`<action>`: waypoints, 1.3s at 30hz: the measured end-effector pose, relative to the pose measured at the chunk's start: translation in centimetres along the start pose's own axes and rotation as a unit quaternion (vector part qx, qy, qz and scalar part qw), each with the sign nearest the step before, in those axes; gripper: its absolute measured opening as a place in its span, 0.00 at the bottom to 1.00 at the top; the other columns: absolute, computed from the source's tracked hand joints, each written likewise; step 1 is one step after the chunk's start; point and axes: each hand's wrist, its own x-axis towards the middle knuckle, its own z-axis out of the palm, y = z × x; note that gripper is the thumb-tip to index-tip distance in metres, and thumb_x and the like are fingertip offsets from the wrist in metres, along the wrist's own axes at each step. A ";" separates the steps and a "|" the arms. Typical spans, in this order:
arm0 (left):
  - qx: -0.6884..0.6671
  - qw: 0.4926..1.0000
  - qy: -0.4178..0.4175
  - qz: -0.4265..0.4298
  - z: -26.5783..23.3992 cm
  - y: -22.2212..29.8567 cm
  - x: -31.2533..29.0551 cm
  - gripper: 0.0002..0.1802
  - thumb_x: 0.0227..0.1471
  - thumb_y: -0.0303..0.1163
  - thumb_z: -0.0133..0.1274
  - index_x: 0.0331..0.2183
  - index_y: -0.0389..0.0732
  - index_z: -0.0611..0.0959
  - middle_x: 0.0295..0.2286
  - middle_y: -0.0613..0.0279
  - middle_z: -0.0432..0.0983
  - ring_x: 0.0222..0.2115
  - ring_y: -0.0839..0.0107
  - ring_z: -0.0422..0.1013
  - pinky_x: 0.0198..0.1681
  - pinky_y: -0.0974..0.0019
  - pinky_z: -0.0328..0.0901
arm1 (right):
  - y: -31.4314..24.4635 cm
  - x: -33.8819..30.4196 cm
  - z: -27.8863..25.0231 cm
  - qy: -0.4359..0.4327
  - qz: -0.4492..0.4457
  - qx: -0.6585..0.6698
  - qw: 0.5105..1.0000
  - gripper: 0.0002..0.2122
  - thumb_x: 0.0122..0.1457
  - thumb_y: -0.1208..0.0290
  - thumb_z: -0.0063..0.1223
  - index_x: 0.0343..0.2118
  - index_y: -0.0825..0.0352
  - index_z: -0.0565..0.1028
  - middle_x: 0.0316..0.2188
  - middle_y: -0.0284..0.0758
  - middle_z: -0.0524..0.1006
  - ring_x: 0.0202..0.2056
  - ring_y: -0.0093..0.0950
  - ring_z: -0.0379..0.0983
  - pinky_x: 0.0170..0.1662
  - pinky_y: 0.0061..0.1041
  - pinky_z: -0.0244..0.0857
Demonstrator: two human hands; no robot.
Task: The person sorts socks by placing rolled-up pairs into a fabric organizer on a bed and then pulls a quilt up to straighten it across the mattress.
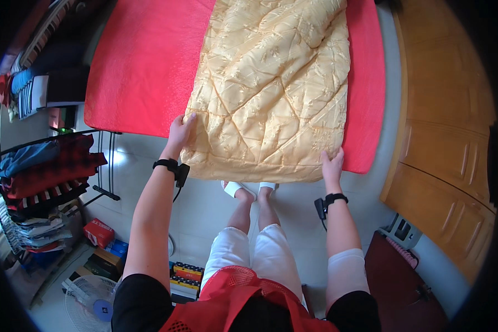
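A pale yellow quilted blanket [271,88] lies folded lengthwise on a bed with a red sheet [144,66], its near end hanging over the bed's front edge. My left hand [180,130] grips the blanket's near left corner, fingers curled over its edge. At the near right corner my right hand [332,166] holds the blanket's edge. Both wrists wear black bands with small devices. My legs in white trousers and white slippers [248,190] stand right below the blanket's hanging end.
A clothes rack [44,171] with folded garments stands at the left. Wooden wardrobe doors [448,155] line the right side. On the pale floor at lower left are a white fan [91,301], boxes and books. A dark red piece of furniture [398,282] sits at lower right.
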 end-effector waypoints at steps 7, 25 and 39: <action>-0.081 0.984 0.045 0.152 -1.2 0.1 -0.2 0.15 0.63 0.36 0.56 0.43 0.33 0.81 0.33 0.65 0.80 0.33 0.78 0.73 0.37 0.70 0.68 | 4.1 4.6 0.8 -0.138 0.009 -0.017 0.990 0.25 0.61 0.51 0.55 0.46 0.73 0.77 0.40 0.53 0.80 0.47 0.50 0.76 0.51 0.45 0.67; 0.281 0.938 0.158 0.123 -0.9 -4.2 0.8 0.25 0.57 0.50 0.58 0.37 0.33 0.80 0.31 0.46 0.79 0.33 0.47 0.75 0.40 0.51 0.68 | 8.9 0.4 2.3 -0.140 0.044 0.303 0.942 0.16 0.67 0.62 0.54 0.41 0.73 0.78 0.32 0.34 0.81 0.34 0.24 0.73 0.42 0.29 0.67; 0.342 0.927 0.145 -0.053 0.5 -0.4 0.1 0.27 0.52 0.42 0.61 0.48 0.33 0.77 0.41 0.42 0.80 0.44 0.46 0.76 0.47 0.52 0.70 | 0.7 0.9 -0.8 0.015 -0.019 0.044 0.999 0.22 0.53 0.69 0.63 0.51 0.67 0.70 0.46 0.47 0.76 0.48 0.48 0.73 0.52 0.43 0.66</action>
